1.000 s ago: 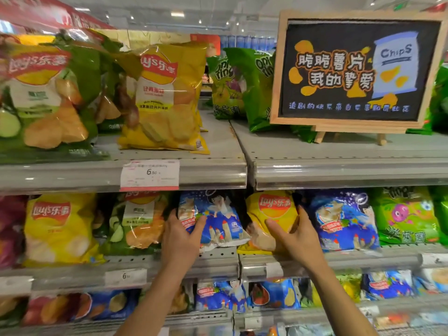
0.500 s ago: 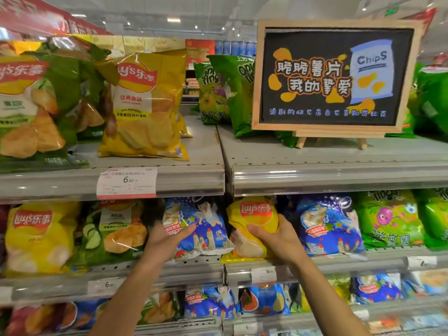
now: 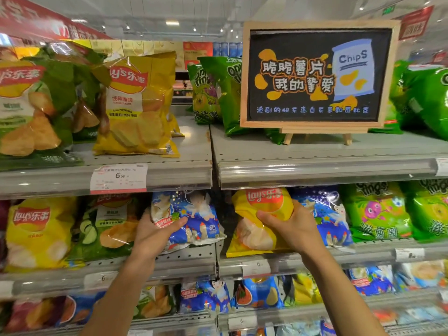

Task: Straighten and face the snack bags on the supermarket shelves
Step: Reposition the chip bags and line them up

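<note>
You are looking at a brightly, evenly lit aisle, with light coming from the recessed white ceiling lamps [image 3: 172,22] overhead and only soft shadow under the grey metal shelf lips [image 3: 315,174]. Glare streaks the glossy green and yellow crisp bags [image 3: 36,103] at upper left. Your wide lens bows the shelf lines, and the frame's edges and lowest shelf smear into blur.

Blue bag [image 3: 194,221]; tilted yellow bag [image 3: 257,224]; mid-shelf
</note>
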Demonstrator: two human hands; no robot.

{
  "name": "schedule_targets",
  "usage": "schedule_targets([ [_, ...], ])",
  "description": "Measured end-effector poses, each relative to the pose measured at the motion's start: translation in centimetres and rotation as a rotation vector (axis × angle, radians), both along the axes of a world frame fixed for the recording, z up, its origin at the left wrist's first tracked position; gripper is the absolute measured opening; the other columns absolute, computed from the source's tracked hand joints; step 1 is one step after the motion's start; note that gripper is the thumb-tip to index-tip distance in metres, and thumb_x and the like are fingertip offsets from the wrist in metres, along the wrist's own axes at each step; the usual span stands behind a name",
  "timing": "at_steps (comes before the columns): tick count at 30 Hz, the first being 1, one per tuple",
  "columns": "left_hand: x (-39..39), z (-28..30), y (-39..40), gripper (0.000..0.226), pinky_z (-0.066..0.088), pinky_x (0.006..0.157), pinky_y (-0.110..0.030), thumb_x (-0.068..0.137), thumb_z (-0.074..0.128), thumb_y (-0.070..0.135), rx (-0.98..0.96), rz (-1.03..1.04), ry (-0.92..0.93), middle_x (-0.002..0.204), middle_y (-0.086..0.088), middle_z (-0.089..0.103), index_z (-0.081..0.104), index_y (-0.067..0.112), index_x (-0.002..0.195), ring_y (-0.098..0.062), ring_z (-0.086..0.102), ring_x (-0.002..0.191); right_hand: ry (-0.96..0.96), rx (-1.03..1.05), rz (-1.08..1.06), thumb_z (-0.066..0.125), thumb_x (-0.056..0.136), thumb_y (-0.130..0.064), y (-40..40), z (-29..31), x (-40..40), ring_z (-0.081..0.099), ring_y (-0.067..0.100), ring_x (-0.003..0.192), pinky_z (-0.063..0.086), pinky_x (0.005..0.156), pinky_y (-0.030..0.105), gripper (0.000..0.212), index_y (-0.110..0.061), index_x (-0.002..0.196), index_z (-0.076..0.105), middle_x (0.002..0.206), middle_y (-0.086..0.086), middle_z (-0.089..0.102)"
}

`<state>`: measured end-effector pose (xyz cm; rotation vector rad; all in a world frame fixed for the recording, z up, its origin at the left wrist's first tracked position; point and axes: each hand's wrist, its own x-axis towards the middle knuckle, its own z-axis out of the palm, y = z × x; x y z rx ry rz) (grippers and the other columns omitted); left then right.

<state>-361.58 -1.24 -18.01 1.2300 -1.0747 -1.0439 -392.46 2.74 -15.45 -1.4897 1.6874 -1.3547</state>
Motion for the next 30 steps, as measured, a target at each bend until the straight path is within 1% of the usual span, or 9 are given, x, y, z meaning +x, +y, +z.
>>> schedule_targets([
  [3,-2.3,-0.8,-0.2,0.057,0.059,0.079,-0.035,0.062,0.092,0.017,0.019,-0.010,0.042,0.101,0.001,0.077,0.065,0.023,0.113,-0.015,0.074,0.091,-0.006,-0.001,-0.061,0.090,0.069,-0.042,2.2,-0.3,-2.3,0.071,0.002,0.079,0.052,0.068,0.020,0.033,-0.029,0.092,0.072,0.081,-0.014,0.076],
  [5,-4.0,-1.0,-0.4,0.053,0.059,0.071,-0.030,0.058,0.092,0.022,0.038,-0.009,0.070,0.092,0.004,0.078,0.066,0.027,0.104,-0.012,0.075,0.084,-0.022,0.011,-0.093,0.090,0.069,-0.041,3.7,-0.8,-3.8,0.072,0.007,0.082,0.054,0.073,0.027,0.032,-0.026,0.094,0.075,0.083,-0.012,0.077],
  [8,-5.6,-1.3,-0.5,0.050,0.056,0.061,-0.023,0.056,0.093,0.024,0.057,0.000,0.101,0.082,0.010,0.077,0.064,0.031,0.096,-0.008,0.074,0.078,-0.053,0.001,-0.135,0.091,0.070,-0.034,5.6,-1.5,-5.9,0.072,0.001,0.078,0.051,0.066,0.020,0.026,-0.027,0.089,0.074,0.075,-0.019,0.075],
  [11,-5.1,-1.9,0.1,0.056,0.057,0.070,-0.029,0.056,0.093,0.021,0.058,0.014,0.069,0.088,0.007,0.077,0.066,0.027,0.105,-0.013,0.074,0.085,-0.070,0.008,-0.159,0.091,0.071,-0.031,7.0,-2.4,-7.5,0.074,0.012,0.086,0.057,0.077,0.034,0.037,-0.021,0.102,0.074,0.089,-0.006,0.078],
  [14,-4.5,-2.0,0.5,0.064,0.058,0.061,-0.025,0.055,0.092,0.011,0.038,-0.017,0.032,0.093,-0.001,0.078,0.066,0.017,0.113,-0.017,0.075,0.084,-0.080,0.014,-0.160,0.090,0.070,-0.031,7.5,-2.8,-8.2,0.074,0.017,0.089,0.058,0.085,0.041,0.040,-0.021,0.104,0.073,0.093,-0.003,0.078],
  [20,-7.4,-1.6,0.3,0.063,0.058,0.060,-0.022,0.061,0.090,0.001,0.022,-0.126,-0.026,0.098,-0.004,0.076,0.061,0.012,0.116,-0.014,0.075,0.083,-0.121,0.018,-0.120,0.090,0.064,-0.041,7.6,-3.1,-7.6,0.072,0.000,0.080,0.054,0.073,0.028,0.036,-0.030,0.094,0.072,0.087,-0.013,0.078],
  [22,-8.9,-1.4,-0.1,0.062,0.058,0.058,-0.022,0.059,0.091,0.002,0.027,-0.159,-0.034,0.094,-0.003,0.077,0.061,0.012,0.113,-0.014,0.075,0.080,-0.136,0.018,-0.120,0.088,0.062,-0.045,7.7,-3.0,-7.5,0.073,0.004,0.083,0.055,0.075,0.030,0.042,-0.029,0.098,0.073,0.089,-0.012,0.079],
  [27,-12.9,-1.7,-1.2,0.067,0.061,0.081,-0.043,0.059,0.093,0.005,0.039,-0.230,-0.051,0.104,-0.010,0.075,0.062,0.007,0.118,-0.024,0.074,0.092,-0.119,0.026,-0.164,0.090,0.066,-0.040,8.6,-2.9,-8.5,0.073,0.015,0.092,0.058,0.088,0.046,0.047,-0.025,0.106,0.071,0.095,-0.006,0.078],
  [30,-14.7,-2.1,-1.4,0.063,0.060,0.082,-0.041,0.062,0.091,0.003,0.030,-0.234,-0.039,0.103,-0.009,0.076,0.062,0.008,0.118,-0.025,0.074,0.094,-0.116,0.029,-0.190,0.087,0.060,-0.051,9.5,-2.9,-9.4,0.073,0.018,0.093,0.058,0.087,0.047,0.058,-0.024,0.108,0.070,0.097,-0.004,0.078],
])
